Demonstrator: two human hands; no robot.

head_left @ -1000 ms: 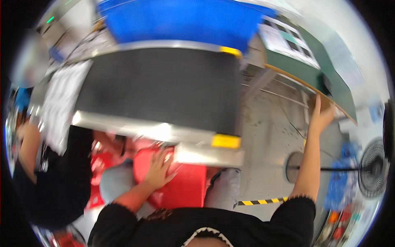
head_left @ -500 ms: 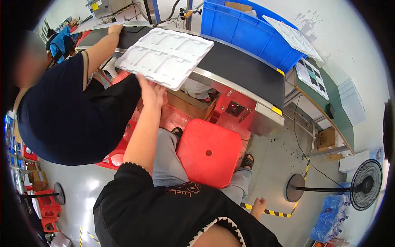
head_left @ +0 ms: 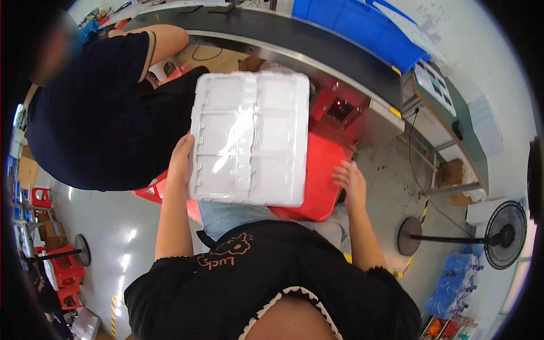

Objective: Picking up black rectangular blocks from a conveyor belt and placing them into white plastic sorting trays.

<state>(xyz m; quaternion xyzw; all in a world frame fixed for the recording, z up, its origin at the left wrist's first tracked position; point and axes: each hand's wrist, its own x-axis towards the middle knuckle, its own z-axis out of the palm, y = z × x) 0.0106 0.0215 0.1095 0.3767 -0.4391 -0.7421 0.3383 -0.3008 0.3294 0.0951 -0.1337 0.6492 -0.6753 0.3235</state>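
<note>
Fingers [head_left: 182, 152] of left hand [head_left: 180, 164] partly hidden behind white tray [head_left: 249, 139].

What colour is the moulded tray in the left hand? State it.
White, glossy, with moulded compartments: the tray shows best in the head view, gripped by the left hand.

A factory floor: a black conveyor belt [head_left: 317, 48] runs across the top of the frame, blue crates [head_left: 368, 25] behind it, a pedestal fan [head_left: 498, 235] at lower right, red stools [head_left: 62, 272] at lower left.
</note>
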